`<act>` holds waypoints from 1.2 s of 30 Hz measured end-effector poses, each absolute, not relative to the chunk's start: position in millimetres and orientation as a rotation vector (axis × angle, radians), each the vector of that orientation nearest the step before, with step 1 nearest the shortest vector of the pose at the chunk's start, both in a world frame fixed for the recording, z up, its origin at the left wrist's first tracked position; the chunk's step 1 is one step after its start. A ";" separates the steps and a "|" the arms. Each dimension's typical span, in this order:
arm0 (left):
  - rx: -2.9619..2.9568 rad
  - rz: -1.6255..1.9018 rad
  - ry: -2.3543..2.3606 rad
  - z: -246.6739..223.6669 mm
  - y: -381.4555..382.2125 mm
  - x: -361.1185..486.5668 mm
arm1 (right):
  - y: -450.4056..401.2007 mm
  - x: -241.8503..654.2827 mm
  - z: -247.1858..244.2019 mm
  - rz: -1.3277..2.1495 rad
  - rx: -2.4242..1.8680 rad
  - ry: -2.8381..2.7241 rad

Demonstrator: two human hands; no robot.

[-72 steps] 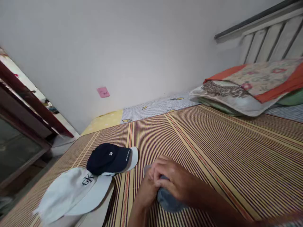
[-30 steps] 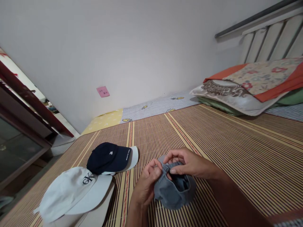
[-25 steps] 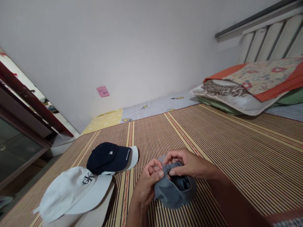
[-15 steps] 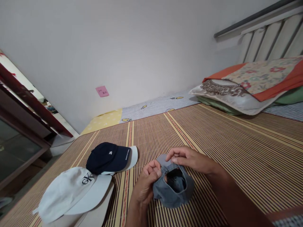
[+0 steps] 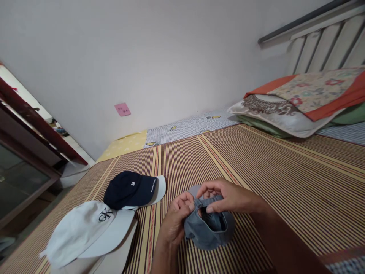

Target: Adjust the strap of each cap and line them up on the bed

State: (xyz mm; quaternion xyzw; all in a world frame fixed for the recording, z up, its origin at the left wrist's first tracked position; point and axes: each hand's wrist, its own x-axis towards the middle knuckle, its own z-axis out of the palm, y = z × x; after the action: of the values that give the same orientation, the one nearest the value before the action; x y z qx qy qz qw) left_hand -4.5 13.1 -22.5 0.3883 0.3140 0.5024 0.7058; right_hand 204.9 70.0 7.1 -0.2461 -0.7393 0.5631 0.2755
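A grey-blue baseball cap [image 5: 207, 234] rests on the striped mat with its back opening facing me and its brim pointing away. My left hand [image 5: 177, 217] pinches the cap's back strap near the buckle, on the left side of the opening. Over the strap, my right hand [image 5: 228, 196] has its fingers on the far side and its thumb at the opening, closed around the strap. To the left lie a navy cap [image 5: 128, 190] stacked on a pale one, and a white cap [image 5: 81, 230] with black letters on top of a beige cap [image 5: 114, 255].
The striped bamboo mat [image 5: 253, 163] covers the bed up to the white wall. At the back right, a pile of pillows [image 5: 285, 112] lies below a radiator [image 5: 327, 47]. A pink note [image 5: 122, 109] sticks to the wall. A doorway with a dark red frame stands at the left.
My right hand has moved slightly left and its thumb has come down over the cap's strap into the opening. My left hand keeps its hold; the other caps have not moved.
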 end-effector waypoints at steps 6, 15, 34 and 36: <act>0.895 1.099 0.701 -24.7 13.3 -7.4 | 67.2 201.4 8.6 1.396 -0.714 -1.993; 0.891 1.073 0.760 -24.6 13.6 -7.6 | 65.1 199.9 11.5 1.345 -0.781 -2.059; 0.809 1.048 0.704 -21.6 11.5 -2.9 | 65.3 200.1 9.9 1.391 -0.698 -2.041; 0.794 1.038 0.686 -22.2 11.2 -2.1 | 66.4 200.1 7.4 1.440 -0.679 -2.017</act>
State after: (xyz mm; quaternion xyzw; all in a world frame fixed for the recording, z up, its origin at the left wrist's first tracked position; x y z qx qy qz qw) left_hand -2.1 11.2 -22.2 0.3620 0.3126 0.4732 0.7398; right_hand 200.1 66.4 7.4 -0.2534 -0.7530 0.5378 0.2821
